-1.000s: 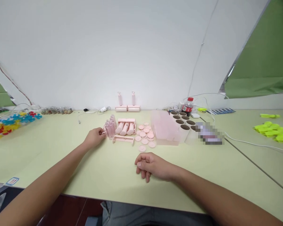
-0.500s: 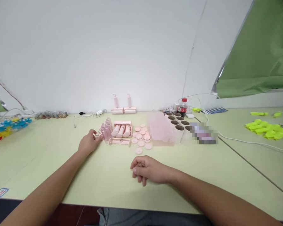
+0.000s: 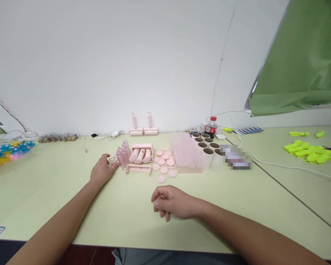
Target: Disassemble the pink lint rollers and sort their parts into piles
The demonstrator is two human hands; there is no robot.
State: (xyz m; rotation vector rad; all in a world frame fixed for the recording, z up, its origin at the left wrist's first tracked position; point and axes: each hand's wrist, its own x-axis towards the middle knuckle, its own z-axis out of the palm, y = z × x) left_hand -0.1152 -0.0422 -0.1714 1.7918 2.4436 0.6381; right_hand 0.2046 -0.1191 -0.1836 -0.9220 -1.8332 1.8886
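My left hand [image 3: 101, 171] reaches to a small cluster of pink loop-shaped pieces [image 3: 114, 159]. Its thumb and index finger stand apart around them, and no grip shows; the other fingertips are partly hidden. Just right of these pieces stand several translucent pink tubes [image 3: 123, 156]. A pink tray [image 3: 142, 146] with three pale pink cylinders [image 3: 140, 156] lies beyond, with a pink frame-like part [image 3: 138, 169] in front. My right hand [image 3: 171, 201] rests over the table, fingers loosely curled but apart, holding nothing. Nearest to it are pink discs [image 3: 161, 179], several of them in a loose pile.
A translucent pink box [image 3: 186, 154] stands right of the discs, with brown-mouthed cylinders [image 3: 208, 151] beside it. Behind are a cola bottle [image 3: 211, 127] and white cables [image 3: 231, 121]. Two upright pink pieces [image 3: 150, 119] stand near the wall. Yellow-green pieces [image 3: 306, 151] lie far right.
The whole view shifts slightly as the head moves. Both hands stay in nearly the same places, with my left thumb still beside the small pink pieces.
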